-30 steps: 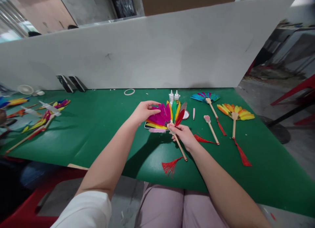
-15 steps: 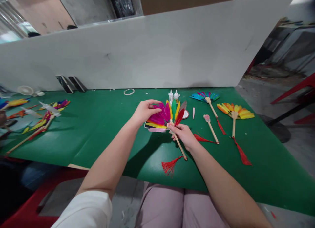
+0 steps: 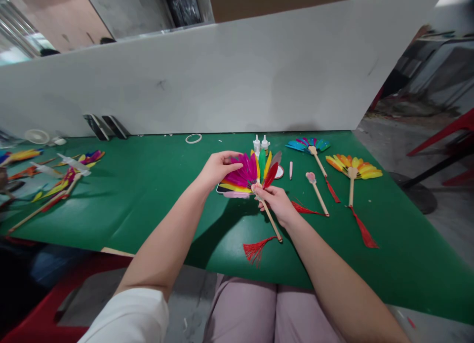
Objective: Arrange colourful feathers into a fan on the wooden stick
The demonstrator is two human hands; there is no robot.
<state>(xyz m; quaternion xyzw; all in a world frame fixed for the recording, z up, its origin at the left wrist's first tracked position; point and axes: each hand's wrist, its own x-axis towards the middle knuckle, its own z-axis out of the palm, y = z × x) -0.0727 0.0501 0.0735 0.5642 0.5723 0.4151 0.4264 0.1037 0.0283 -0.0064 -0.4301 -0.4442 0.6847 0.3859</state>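
Note:
A feather fan with a wooden handle (image 3: 273, 220) is held above the green table, a red tassel (image 3: 255, 250) hanging off its lower end. My right hand (image 3: 278, 203) is closed around the top of the handle, where the quills gather. On the fan's left side, my left hand (image 3: 218, 168) pinches the magenta feathers (image 3: 245, 172); how many its fingers grip is hidden. Yellow, green, grey and red feathers (image 3: 271, 175) spread to the right. Under the fan, partly covered, lie a dark flat object and pale pink feathers (image 3: 237, 195).
Behind the fan stand two white glue bottles (image 3: 256, 144). To the right lie a bare fan handle (image 3: 317, 195), a blue fan (image 3: 309, 145) and a yellow-orange fan (image 3: 353, 170). More feather fans (image 3: 70, 180) lie left, near another person's hand. A white board (image 3: 222, 81) closes off the back.

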